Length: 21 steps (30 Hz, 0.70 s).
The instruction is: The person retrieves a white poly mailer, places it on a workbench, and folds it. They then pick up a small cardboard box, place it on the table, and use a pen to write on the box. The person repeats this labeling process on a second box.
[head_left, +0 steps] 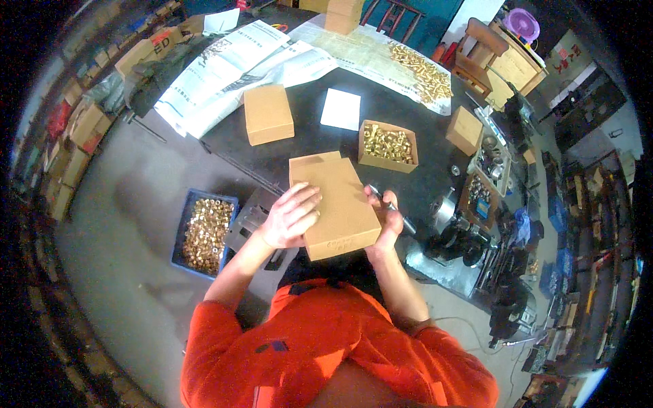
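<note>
A brown cardboard box (340, 204) is held up in front of me at the near edge of the dark table, tilted, with handwriting on its near side. A flap sticks out at its far end. My left hand (291, 216) grips the left side, fingers spread over the top. My right hand (385, 228) is closed round a grey marker pen (408, 224) and rests against the box's right side. Just beyond stands an open cardboard box (388, 163) filled with brass fittings (386, 141). A closed cardboard box (269, 114) and a white sheet of paper (341, 109) lie farther back.
Below on the left, a blue crate (178, 238) holds many brass parts. Newspaper sheets (231, 68) cover the table's far side, with brass pieces (425, 75) heaped on them. At right are another cardboard box (465, 129), a metal machine (459, 234) and trays of small parts.
</note>
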{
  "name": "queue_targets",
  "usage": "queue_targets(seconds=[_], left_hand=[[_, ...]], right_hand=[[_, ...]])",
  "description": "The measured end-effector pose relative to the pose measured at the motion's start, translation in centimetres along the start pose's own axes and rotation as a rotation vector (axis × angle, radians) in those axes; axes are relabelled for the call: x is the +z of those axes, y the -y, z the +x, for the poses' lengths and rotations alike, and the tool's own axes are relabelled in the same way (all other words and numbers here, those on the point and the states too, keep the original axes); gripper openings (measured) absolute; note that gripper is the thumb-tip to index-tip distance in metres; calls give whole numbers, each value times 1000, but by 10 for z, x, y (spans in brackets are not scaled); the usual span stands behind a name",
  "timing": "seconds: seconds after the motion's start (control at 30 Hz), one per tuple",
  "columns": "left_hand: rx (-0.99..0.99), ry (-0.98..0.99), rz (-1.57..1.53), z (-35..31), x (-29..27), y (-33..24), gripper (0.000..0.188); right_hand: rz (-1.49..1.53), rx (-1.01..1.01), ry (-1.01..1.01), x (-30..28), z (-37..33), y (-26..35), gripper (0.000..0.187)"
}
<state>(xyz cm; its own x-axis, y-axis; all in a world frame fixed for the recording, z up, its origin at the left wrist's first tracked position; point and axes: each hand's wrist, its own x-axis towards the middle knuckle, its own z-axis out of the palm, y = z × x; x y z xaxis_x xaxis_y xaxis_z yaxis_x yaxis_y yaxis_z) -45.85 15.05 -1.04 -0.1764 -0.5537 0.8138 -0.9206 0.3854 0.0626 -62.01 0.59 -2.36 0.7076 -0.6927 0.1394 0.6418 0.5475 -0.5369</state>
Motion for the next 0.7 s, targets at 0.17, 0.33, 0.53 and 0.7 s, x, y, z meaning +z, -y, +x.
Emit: queue_targets(seconds=[0.17,0.33,0.53,0.7], left_hand=[[91,24,-16,-14,7,11,40],[32,5,-54,-4,0,38,43],[-69,122,-36,0,-12,47,48],[-149,241,14,-3,-13,37,53]], right_hand=[[65,-8,15,-20,2,-9,29],[89,-5,62,-7,33,-18,28],[62,9,87,-10,54,-26,28],[52,10,18,-23,54,-31,42]])
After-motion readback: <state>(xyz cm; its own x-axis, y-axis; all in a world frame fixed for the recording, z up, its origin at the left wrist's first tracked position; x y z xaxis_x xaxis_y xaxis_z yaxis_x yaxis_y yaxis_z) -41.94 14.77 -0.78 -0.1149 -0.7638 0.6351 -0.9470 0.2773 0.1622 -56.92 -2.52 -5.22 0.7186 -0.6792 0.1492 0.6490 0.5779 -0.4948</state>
